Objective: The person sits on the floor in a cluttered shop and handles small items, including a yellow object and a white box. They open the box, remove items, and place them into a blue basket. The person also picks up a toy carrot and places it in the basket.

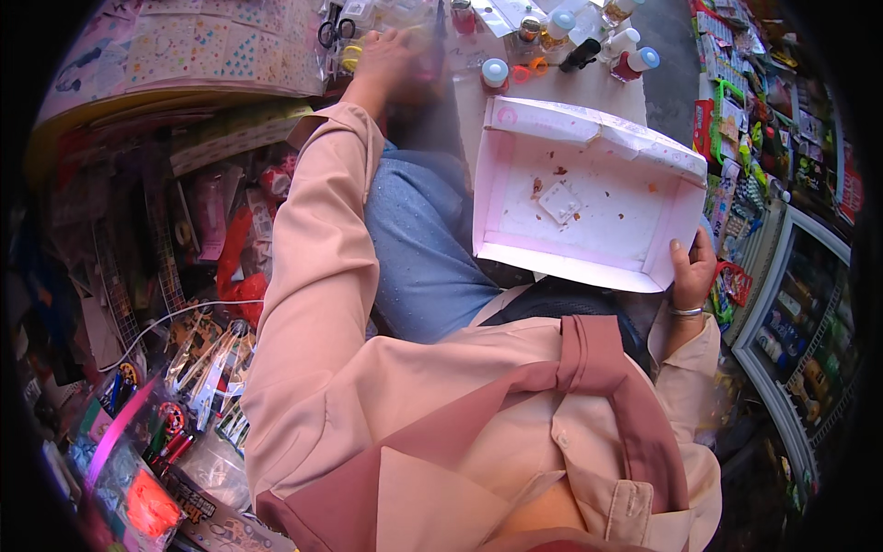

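A shallow white-and-pink cardboard box [579, 200] is tilted over my lap. Its near right corner is gripped by my right hand [692, 268], thumb on the wall. On the box floor lie a small white packet [559, 203] and scattered brown and orange flakes. My left hand [386, 58] reaches to the upper left, over a container of small goods, and is partly blurred. Beside it are black-handled scissors [336, 31] and a yellow-handled pair [351, 58]. Whether its fingers hold anything is hidden.
Bottles of nail polish [494, 74] and orange rings [529, 69] stand or lie on the table [476, 117] beyond the box. Sticker sheets [200, 45] lie at upper left. Packaged goods crowd the left side; hanging goods [735, 124] and a glass-fronted cabinet [793, 310] flank the right.
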Motion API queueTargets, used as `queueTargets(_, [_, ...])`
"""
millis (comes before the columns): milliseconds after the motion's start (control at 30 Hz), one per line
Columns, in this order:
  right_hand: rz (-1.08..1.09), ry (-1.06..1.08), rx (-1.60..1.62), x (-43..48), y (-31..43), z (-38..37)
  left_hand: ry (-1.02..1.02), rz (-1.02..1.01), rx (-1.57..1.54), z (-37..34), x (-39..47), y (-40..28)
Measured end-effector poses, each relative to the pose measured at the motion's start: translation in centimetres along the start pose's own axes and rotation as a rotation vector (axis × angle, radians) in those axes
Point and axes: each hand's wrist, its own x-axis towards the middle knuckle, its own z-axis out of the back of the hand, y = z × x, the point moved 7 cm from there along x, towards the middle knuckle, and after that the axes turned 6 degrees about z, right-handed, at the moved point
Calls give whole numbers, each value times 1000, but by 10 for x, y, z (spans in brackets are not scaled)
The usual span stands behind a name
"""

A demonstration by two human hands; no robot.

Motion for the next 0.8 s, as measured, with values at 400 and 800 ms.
queueTargets(400, [8, 1, 4, 0, 0, 1, 73, 154, -20, -9, -4, 26])
queueTargets(800, [62, 6, 7, 0, 1, 1, 39, 177, -41, 0, -19, 34])
